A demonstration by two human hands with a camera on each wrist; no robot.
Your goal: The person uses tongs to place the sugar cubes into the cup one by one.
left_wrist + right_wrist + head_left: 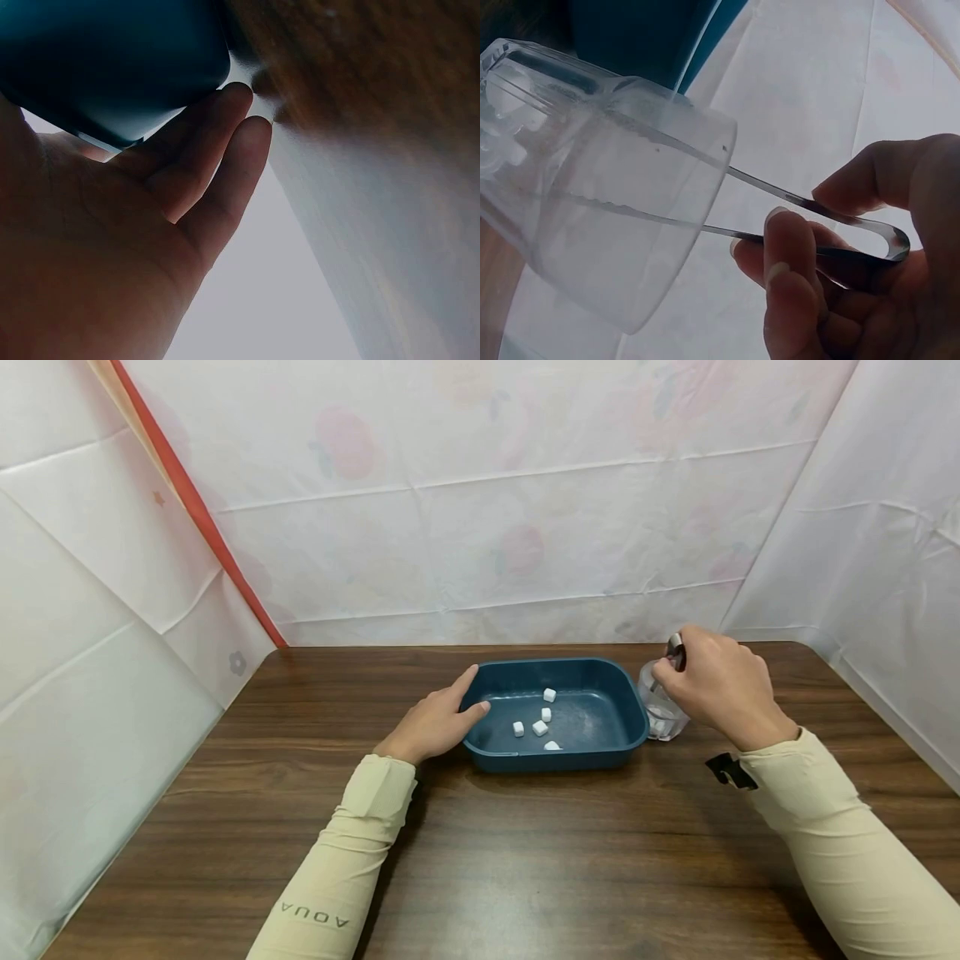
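A dark blue plastic basin [558,762] stands on the table with several small white cubes [540,727] on its floor. At its left end my left hand [433,720] holds the wall, thumb over the rim and fingers along the outside; in the left wrist view the left hand's fingers [217,165] lie against the basin. My right hand [716,681] pinches metal tongs [780,191] between thumb and fingers. Their arms reach down into a clear glass [664,724] beside the basin's right end. White pieces [510,112] lie at the bottom of the glass; the tong tips are hard to make out.
The wooden table [495,868] extends around the basin and glass. White patterned sheeting [480,527] hangs behind the table and at both sides, with a red strip [198,510] at the left. A black strap [731,771] is on the right wrist.
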